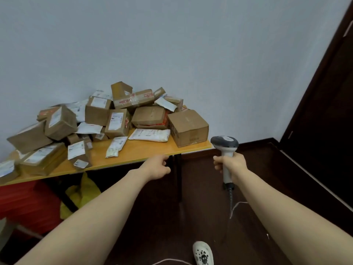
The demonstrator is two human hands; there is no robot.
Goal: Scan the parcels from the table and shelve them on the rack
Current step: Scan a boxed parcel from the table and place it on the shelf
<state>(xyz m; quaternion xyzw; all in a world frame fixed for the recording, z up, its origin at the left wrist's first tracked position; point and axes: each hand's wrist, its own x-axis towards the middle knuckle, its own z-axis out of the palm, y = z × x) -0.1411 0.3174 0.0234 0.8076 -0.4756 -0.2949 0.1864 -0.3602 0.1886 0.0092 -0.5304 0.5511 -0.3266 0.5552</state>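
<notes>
A heap of brown cardboard parcels (118, 113) and white mailer bags lies on a yellow table (133, 152) against the pale wall. A large brown box (188, 128) sits at the table's right end, a white padded bag (150, 135) beside it. My right hand (230, 163) grips the handle of a grey and white barcode scanner (225, 145), held upright to the right of the table corner, its cable hanging down. My left hand (159, 166) hovers just below the table's front edge, fingers loosely curled, holding nothing.
Dark wooden floor (210, 217) stretches in front of me, with a dark door (328, 111) at the right. Under the table sit a red box (24, 203) and a yellow bag (82, 194). A white shoe (202, 253) shows at the bottom. No rack is in view.
</notes>
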